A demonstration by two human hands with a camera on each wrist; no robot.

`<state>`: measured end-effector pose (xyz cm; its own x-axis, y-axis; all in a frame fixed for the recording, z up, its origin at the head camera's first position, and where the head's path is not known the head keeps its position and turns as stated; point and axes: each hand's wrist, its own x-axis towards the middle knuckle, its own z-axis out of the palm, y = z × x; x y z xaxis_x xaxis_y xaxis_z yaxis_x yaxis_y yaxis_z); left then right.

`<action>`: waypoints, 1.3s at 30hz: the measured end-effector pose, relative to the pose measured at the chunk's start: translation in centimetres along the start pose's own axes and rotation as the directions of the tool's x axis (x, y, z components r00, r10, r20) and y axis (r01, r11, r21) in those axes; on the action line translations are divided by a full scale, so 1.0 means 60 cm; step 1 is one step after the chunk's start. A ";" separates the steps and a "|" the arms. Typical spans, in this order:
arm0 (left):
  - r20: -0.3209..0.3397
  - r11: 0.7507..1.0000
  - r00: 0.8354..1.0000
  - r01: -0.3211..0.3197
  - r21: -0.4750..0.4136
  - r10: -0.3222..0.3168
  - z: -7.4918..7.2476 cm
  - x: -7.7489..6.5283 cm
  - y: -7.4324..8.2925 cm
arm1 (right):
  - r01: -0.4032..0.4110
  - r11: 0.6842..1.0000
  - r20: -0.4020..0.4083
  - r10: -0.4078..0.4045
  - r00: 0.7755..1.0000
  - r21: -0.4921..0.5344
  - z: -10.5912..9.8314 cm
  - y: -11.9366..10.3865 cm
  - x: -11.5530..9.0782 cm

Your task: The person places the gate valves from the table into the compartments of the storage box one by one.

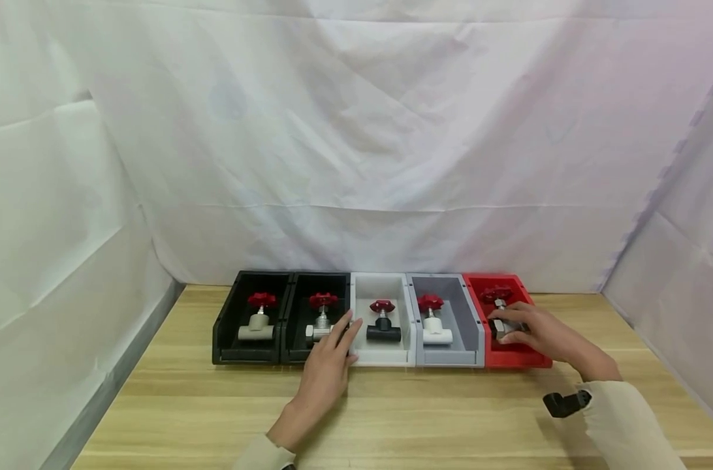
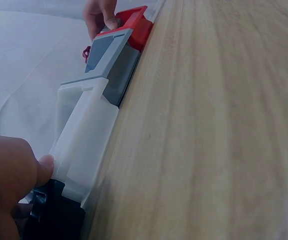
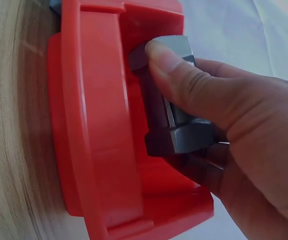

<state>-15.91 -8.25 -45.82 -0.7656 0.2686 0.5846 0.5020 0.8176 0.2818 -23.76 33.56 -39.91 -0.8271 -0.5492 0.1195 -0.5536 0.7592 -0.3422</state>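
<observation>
In the head view, my right hand [image 1: 541,329] reaches into the red bin [image 1: 518,359] and grips the metal body of a valve [image 1: 500,303] with a red handwheel. The right wrist view shows the thumb pressed along the grey hexagonal-ended body [image 3: 176,102], the other fingers partly hidden behind it. My left hand [image 1: 326,372] rests at the front of the bins, where the second black bin [image 1: 300,356] meets the white bin [image 1: 380,358]. Its fingers reach over the edge, partly covering a silver valve [image 1: 323,320] with a red handwheel.
Left of these stands another black bin [image 1: 245,356] holding a beige valve [image 1: 258,326]. The white bin holds a black valve [image 1: 383,329]; a grey bin [image 1: 450,358] holds a white valve [image 1: 435,333]. The bins form one row on a wooden table [image 1: 427,418], before a white cloth [image 1: 362,130].
</observation>
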 end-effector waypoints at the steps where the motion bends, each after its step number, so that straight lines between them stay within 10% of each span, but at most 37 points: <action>1: 0.002 1.000 1.000 0.000 0.001 0.000 0.000 0.000 0.000 | -0.005 1.000 0.006 0.005 1.000 0.000 0.002 0.001 0.002; 39: 0.025 0.999 1.000 0.005 0.037 -0.006 -0.001 0.002 0.002 | -0.048 0.999 0.129 0.047 0.991 0.004 0.032 -0.003 0.025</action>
<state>-15.90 -8.19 -45.67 -0.7788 0.2762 0.5632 0.4826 0.8374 0.2567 -24.70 31.93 -41.47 -0.8329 -0.5531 -0.0181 -0.5125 0.7833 -0.3517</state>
